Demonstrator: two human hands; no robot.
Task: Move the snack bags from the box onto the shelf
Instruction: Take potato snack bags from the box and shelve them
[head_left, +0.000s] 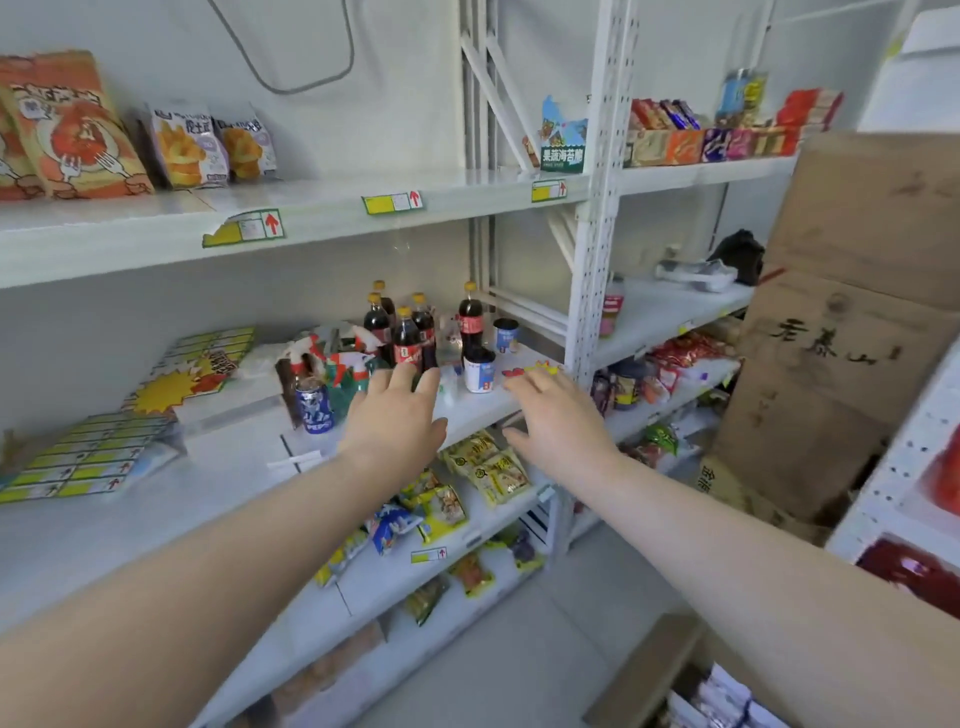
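Observation:
Both my arms reach out over the middle white shelf (244, 483). My left hand (395, 421) is open, fingers spread, just in front of the cola bottles (408, 338) and holds nothing. My right hand (558, 421) is open too, palm down by the shelf's right end, empty. At the bottom right an open cardboard box (644, 670) shows white snack bags (727, 696) inside. Yellow snack bags (488, 467) lie on the shelf below my hands.
Orange and white snack bags (72, 130) stand on the top shelf. A Pepsi can (314, 405), cups and yellow label sheets (88, 457) crowd the middle shelf. A tall stack of cardboard boxes (841, 322) stands at right, beside another rack of snacks.

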